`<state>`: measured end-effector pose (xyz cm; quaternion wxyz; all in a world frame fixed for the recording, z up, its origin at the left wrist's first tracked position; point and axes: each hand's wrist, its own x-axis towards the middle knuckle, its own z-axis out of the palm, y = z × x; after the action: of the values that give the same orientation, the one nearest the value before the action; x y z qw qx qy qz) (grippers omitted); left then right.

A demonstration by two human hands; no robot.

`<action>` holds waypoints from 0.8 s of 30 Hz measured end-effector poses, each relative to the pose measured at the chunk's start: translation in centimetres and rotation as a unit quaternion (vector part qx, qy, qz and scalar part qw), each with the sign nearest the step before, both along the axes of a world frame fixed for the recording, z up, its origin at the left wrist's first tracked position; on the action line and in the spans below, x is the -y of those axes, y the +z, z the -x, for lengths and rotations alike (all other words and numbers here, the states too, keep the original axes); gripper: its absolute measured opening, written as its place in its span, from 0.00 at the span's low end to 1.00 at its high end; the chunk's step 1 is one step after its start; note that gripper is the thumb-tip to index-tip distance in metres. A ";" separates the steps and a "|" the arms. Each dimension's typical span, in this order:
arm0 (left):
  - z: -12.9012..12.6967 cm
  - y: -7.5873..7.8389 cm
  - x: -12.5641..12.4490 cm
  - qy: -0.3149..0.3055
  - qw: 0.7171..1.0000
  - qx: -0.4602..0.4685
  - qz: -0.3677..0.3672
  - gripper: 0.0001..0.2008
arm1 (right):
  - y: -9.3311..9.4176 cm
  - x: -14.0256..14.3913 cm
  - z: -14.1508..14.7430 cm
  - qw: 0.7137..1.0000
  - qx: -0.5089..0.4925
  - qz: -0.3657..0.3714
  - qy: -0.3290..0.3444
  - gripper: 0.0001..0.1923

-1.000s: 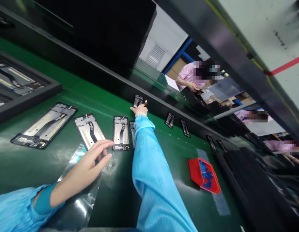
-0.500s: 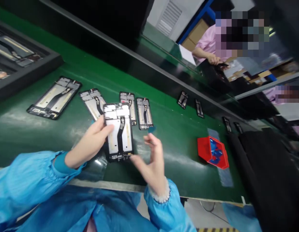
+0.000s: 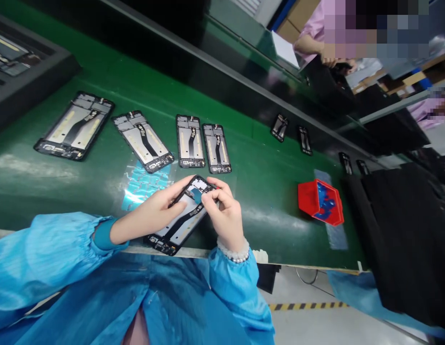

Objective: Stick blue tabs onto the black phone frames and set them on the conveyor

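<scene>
My left hand (image 3: 155, 212) grips a black phone frame (image 3: 179, 225) with a silver inside and a black flex strip, tilted near the belt's front edge. My right hand (image 3: 224, 213) pinches a small blue sticker (image 3: 197, 195) and presses it at the frame's top end. Both arms wear blue sleeves; a bead bracelet sits on my right wrist. A sheet of blue stickers (image 3: 145, 184) lies on the green belt just left of my hands.
Several more phone frames (image 3: 189, 141) lie in a row on the green belt (image 3: 265, 191). A red bin (image 3: 320, 201) with blue scraps stands to the right. A black tray (image 3: 24, 62) sits far left. Other people in pink work across the line.
My right hand came back from the far rail, took a blue sticker and closed onto the frame's top. The frame dropped lower and tilted toward the belt's front edge. The view tipped downward.
</scene>
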<state>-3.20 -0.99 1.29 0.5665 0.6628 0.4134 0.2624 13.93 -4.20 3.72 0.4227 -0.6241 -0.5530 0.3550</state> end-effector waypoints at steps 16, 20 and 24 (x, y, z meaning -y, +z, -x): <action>0.2 0.0 0.1 0.012 0.999 -0.024 -0.038 0.27 | 0.0 -0.9 -0.8 0.999 0.026 -0.008 0.040 0.10; 0.2 0.0 0.1 0.013 0.999 -0.022 -0.042 0.27 | 0.1 -0.9 -0.7 0.999 0.023 -0.001 0.034 0.10; 0.2 -0.1 0.1 0.012 0.999 -0.025 -0.043 0.27 | 0.2 -0.9 -0.6 0.999 0.023 0.000 0.037 0.10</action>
<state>-3.38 -1.11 1.20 0.5236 0.6881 0.4233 0.2703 14.54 -3.28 3.92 0.3961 -0.6112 -0.5855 0.3561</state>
